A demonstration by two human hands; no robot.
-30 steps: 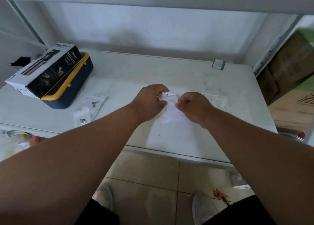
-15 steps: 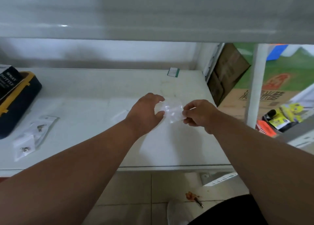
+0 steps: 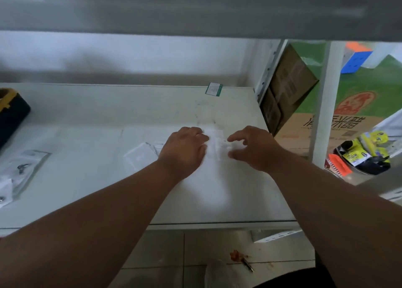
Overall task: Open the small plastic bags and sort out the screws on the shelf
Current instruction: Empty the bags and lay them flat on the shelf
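Clear plastic, small and crumpled, is what you have between your hands: the small transparent bag lies on the white shelf board near its right edge, about midway between front and back. Your left hand rests against the bag's left side, fingers curled over that edge, though blur hides whether they pinch it or only press it down. Your right hand hovers just beside the bag's right side with fingers spread and loosely bent, thumb and forefinger apart, holding nothing; it looks poised to take the far edge so you can pull the mouth open over the board, where spilled screws would stay put. Whether this bag holds screws is too blurred to tell. Just left of your left hand lies another flat clear bag. By the left edge sit two more clear bags with metal screws inside, seemingly unopened and waiting. At the back-left corner stands a dark blue case with yellow trim, and a small green-edged label lies by the back edge.
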